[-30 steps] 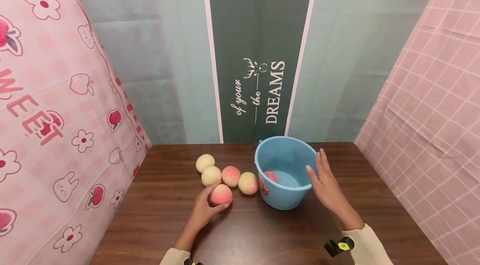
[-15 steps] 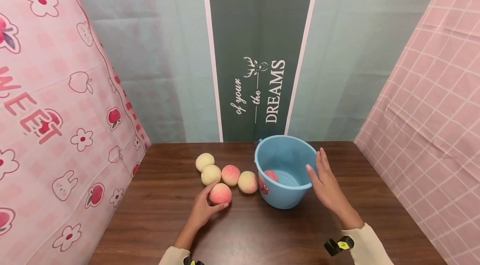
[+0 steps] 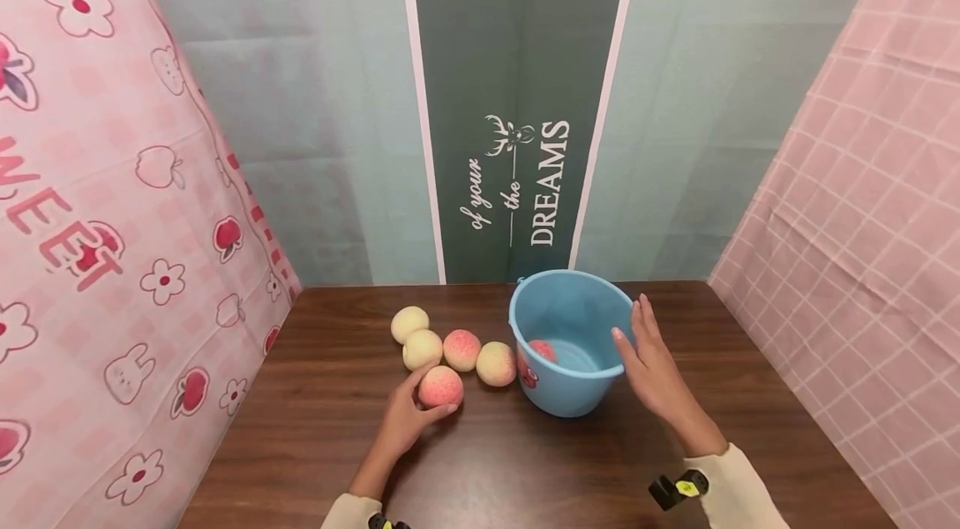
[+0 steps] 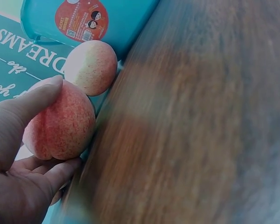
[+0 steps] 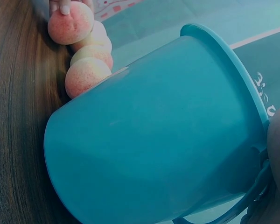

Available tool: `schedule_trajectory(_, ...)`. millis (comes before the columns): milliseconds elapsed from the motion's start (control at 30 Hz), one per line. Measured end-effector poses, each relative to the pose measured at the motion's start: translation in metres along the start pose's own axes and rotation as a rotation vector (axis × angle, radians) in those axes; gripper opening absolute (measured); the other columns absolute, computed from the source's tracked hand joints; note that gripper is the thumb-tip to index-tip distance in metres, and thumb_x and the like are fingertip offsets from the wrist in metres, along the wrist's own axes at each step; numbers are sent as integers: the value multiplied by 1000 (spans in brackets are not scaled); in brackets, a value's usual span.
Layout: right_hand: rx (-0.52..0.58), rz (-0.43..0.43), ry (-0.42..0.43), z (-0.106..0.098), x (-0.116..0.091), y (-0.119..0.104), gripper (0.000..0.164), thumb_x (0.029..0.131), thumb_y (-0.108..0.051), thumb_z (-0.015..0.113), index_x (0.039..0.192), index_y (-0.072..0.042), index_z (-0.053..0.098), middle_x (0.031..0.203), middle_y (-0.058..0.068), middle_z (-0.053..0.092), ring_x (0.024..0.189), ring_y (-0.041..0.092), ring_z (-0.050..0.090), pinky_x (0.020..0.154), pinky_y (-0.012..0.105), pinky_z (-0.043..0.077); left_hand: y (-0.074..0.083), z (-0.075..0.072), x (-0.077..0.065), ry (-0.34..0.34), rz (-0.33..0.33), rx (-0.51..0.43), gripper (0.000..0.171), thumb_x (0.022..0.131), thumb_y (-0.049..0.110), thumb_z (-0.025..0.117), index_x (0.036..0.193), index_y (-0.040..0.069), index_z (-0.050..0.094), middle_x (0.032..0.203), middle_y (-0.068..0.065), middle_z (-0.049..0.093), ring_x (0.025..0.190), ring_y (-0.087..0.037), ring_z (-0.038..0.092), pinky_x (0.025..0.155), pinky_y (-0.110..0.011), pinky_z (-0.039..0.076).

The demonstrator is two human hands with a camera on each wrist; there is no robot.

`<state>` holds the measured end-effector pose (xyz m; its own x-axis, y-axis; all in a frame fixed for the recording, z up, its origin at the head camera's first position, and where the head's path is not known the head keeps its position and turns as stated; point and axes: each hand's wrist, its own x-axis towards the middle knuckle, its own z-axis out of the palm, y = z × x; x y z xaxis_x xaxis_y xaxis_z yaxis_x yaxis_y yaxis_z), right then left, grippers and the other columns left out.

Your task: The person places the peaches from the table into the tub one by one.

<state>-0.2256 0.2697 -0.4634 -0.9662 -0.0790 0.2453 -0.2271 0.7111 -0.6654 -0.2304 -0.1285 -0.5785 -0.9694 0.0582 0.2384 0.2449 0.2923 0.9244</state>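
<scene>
Five peaches (image 3: 462, 350) are sitting outside the bucket (image 3: 566, 396) and a sixth peach (image 3: 542, 351) is lying inside; over the last second nothing is visibly shifting, so that count is holding. My left hand (image 3: 403, 416) is grasping the pink peach (image 3: 441, 387) between thumb and fingers, left of the tabletop (image 3: 487, 462)'s middle, nearest me in the group; whether it is touching the wood, I cannot tell. My right hand (image 3: 656, 375) is keeping its fingers fairly straight at the bucket's rim, toward the tabletop's far edge.
</scene>
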Motion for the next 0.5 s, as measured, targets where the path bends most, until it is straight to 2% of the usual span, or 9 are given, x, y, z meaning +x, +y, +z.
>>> schedule_trajectory(133,0,-4,-1,0,1,-2,76,110,-43,38,161,-4,-2,169,9,-14,151,50,7,109,76,19,8,3,-3,24,1,7,74,72,8,93,138,2,59,132,-13,65,112,-25,61,92,-31,53)
schedule_trajectory(367,6,-6,-1,0,-1,-3,76,110,-43,38,161,-3,-2,169,10,-14,150,51,6,109,76,18,40,-1,-8,47,14,-13,69,72,1,90,134,-6,60,128,-20,65,112,-31,62,95,-36,53)
schedule_trajectory(500,4,-7,-1,-1,-1,-3,76,110,-42,37,160,-3,-3,169,10,-15,151,51,6,109,76,18,35,-1,-5,62,5,-16,69,72,1,91,134,-3,60,126,-18,66,110,-28,62,92,-31,54)
